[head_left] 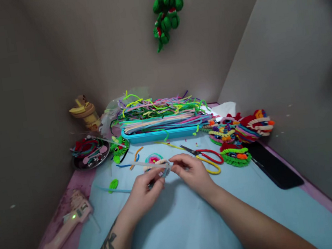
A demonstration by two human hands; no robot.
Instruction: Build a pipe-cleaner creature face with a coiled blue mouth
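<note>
My left hand [148,186] and my right hand [191,171] meet over the light blue mat [179,221], both pinched on a pale grey-blue pipe cleaner [156,166] that runs out to the left from my fingers. Just behind the hands lies a small pink and teal coiled piece [154,158]. Red-handled scissors [205,154] lie just right of my right hand, beside a yellow pipe cleaner loop.
A blue tray [161,134] heaped with coloured pipe cleaners stands at the back. Finished colourful pipe-cleaner figures [241,130] sit at right, near a black flat object [275,167]. A pink glue gun [71,220] lies at left, a dark plate of scraps [90,153] behind it. Green figures [166,9] hang above.
</note>
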